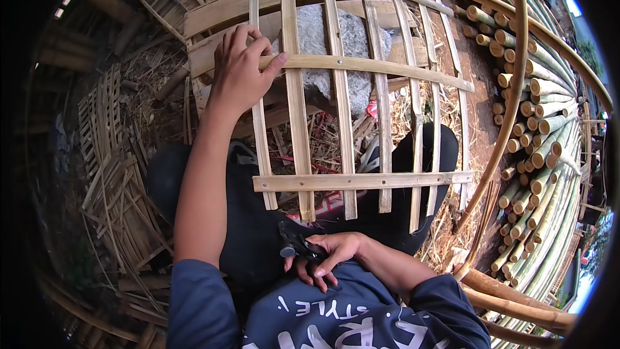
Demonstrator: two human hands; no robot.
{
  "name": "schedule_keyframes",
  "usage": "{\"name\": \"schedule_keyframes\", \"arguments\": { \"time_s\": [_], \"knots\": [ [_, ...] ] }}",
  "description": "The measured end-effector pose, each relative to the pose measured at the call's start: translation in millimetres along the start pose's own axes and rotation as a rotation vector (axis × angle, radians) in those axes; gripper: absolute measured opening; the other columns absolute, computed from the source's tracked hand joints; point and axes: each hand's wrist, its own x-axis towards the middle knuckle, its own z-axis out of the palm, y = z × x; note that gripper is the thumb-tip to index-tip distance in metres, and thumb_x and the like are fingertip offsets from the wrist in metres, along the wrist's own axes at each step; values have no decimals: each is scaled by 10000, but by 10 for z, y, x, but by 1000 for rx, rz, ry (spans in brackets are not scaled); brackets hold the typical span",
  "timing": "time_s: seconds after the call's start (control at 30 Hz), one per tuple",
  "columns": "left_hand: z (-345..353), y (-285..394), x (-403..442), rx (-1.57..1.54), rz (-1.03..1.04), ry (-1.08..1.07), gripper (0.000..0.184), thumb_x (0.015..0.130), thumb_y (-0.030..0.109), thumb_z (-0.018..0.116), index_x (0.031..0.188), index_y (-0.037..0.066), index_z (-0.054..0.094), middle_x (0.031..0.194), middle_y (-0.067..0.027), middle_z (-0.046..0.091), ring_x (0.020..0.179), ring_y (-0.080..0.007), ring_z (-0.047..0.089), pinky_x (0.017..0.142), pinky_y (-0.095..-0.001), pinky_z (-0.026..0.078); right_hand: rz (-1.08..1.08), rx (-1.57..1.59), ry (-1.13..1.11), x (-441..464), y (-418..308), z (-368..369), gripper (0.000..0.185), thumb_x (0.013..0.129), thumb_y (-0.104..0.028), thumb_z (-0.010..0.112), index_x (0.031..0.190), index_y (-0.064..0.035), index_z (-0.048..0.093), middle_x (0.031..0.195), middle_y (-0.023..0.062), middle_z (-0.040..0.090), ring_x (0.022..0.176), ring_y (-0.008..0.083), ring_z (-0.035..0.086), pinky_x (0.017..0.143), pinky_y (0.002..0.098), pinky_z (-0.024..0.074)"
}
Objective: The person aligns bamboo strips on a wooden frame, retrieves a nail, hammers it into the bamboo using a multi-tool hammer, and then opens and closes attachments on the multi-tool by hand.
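Observation:
My left hand (245, 68) grips the left end of the middle crosspiece (381, 66) of a bamboo lattice (365, 181), with thumb and fingers pinched round it. The lattice has several upright slats nailed to cross slats and lies over a large grey stone (313, 32). Close to my body, below the lattice's lower crosspiece, my right hand (329, 255) is closed around a dark hammer (297, 245), its round metal face toward the left. Part of the hammer is hidden by my fingers.
Cut bamboo poles (549, 103) are stacked at the right. Curved bamboo rods (516, 58) stand between them and the lattice. Wooden boards (219, 10) lie beneath the lattice's top. Split bamboo strips (116, 187) are piled at the left. My bent knees flank the lower part of the lattice.

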Motion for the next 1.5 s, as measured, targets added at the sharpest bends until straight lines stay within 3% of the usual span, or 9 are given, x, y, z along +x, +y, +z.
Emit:
{"name": "schedule_keyframes", "arguments": {
  "time_s": [0.13,0.23,0.37,0.73,1.5],
  "knots": [
    [77,-74,46,30,51,43,372,912,413,669,873,47,723,1008,-97,511,1046,-301,489,938,-439,389,-3,-8,0,-11,-3,-9,599,907,-50,665,1419,-7,356,961,160,627,796,264,735,550,296,626],
    [131,-100,49,-21,43,85,402,922,420,656,852,32,738,998,-104,504,1022,-308,471,929,-435,386,-9,0,-2,-13,6,-3,599,907,-49,664,1419,-7,356,961,160,627,795,262,735,550,295,626],
    [141,-86,44,-22,-4,77,405,924,416,654,852,28,744,974,-109,491,987,-311,449,917,-429,384,2,5,-13,-17,10,-18,606,914,-50,665,1415,24,333,989,180,605,807,280,734,564,315,632],
    [124,-26,50,64,32,170,385,954,340,616,733,33,687,927,-93,485,923,-292,440,811,-441,373,-4,-8,20,-21,-2,12,597,906,-59,672,1414,-12,364,962,159,634,797,257,735,547,290,621],
    [123,-4,45,85,-1,174,414,955,353,602,699,38,677,906,-83,500,923,-278,466,828,-448,361,6,-7,37,-20,6,-7,628,895,-86,682,1423,-13,349,963,170,628,800,271,734,535,296,626]
  ]
}}
